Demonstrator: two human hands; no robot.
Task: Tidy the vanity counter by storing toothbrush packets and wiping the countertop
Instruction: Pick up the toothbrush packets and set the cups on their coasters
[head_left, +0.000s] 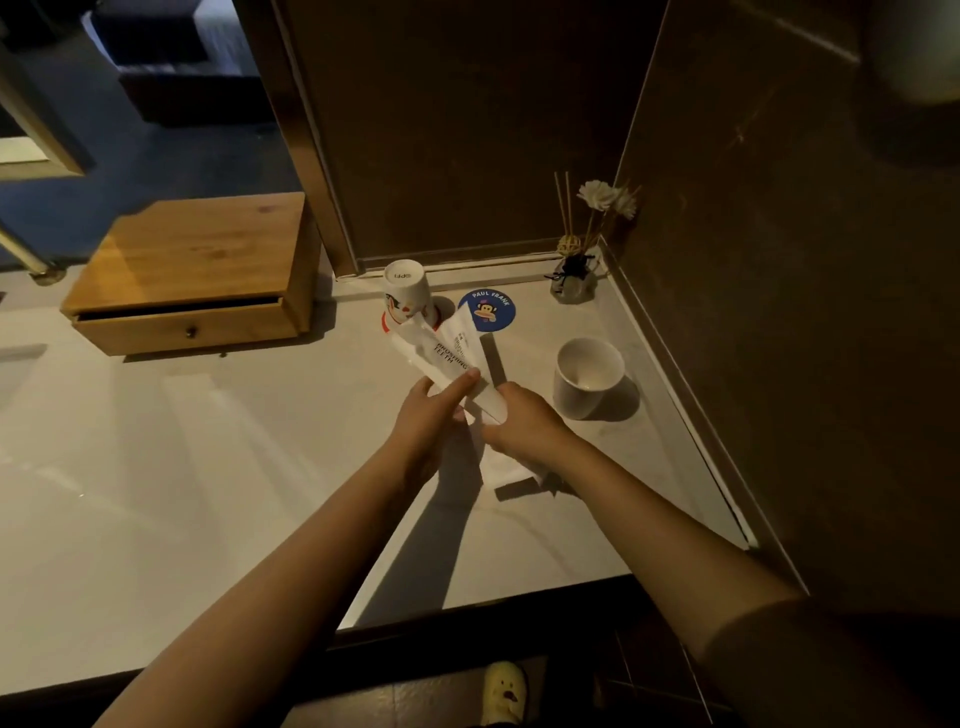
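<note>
White toothbrush packets (453, 349) printed "BRUSHING TEETH" are held fanned above the pale countertop (208, 467). My left hand (434, 410) grips them from the left with the index finger laid across the front. At the packets' lower end my right hand (524, 421) pinches them from the right. A white cloth or paper (501, 467) lies on the counter under my right wrist, partly hidden.
A wooden drawer box (192, 280) with its drawer slightly open stands at the back left. An upside-down cup (406, 293) sits on a coaster beside a blue round coaster (488, 310). A white upright cup (587, 376) and a reed diffuser (574, 275) stand near the right wall.
</note>
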